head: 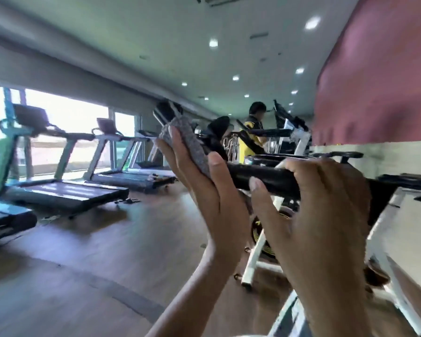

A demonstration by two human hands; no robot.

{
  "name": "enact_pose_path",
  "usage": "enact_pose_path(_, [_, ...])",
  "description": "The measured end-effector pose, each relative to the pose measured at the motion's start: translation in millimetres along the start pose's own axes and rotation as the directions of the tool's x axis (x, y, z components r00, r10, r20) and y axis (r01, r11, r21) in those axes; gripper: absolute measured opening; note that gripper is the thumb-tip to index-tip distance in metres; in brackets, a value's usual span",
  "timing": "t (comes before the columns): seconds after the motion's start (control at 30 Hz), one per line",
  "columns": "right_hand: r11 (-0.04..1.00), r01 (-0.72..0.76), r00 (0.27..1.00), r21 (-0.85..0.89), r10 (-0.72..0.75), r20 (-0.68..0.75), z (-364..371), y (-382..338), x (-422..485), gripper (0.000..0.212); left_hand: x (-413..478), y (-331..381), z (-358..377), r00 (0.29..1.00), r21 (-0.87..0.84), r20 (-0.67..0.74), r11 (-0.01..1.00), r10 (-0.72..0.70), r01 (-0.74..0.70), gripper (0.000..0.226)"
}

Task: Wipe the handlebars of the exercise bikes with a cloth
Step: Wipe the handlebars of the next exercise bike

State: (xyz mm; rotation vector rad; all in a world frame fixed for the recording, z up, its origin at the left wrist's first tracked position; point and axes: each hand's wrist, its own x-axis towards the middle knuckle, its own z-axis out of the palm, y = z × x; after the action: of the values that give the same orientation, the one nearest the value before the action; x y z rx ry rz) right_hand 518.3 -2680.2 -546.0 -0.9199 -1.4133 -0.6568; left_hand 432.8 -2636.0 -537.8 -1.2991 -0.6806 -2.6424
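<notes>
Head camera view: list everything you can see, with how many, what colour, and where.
cloth: one, grey, wrapped on the handlebar's upturned end, centre
handlebar: one, black, across the centre right
exercise bikes: at least two, white frames, along the right wall
treadmills: at least three, dark decks, by the windows on the left
windows: bright, left wall
other person: one, yellow and black top, far centre
wall panel: one, red, upper right
ceiling lights: several, white, overhead
floor: brown wood, below
left hand: holds the cloth on the bar
right hand: grips the bare handlebar
</notes>
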Motion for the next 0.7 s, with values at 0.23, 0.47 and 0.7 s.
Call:
enact_pose_path(0.23, [1.000,0.015,0.982,-0.006,-0.015,-0.189,15.7,3.9,-6.2,0.046,11.7,-10.5,-1.2,1.000,-0.083,0.003,0.996,-0.011,0.011,0.064])
enact_pose_path(0.47, [0.996,-0.031,0.968,0.081,0.050,-0.247,21.6,16.7,-5.5,0.062,-17.9,6.8,4.9,0.999,-0.021,0.023,0.999,0.042,-0.042,0.062])
enact_pose_path(0.7, [0.986,-0.001,0.982,0.165,0.033,-0.188,17.2,23.4,-8.3,0.052,46.2,-8.8,-7.4,0.977,-0.119,0.047,0.970,-0.209,0.214,0.064])
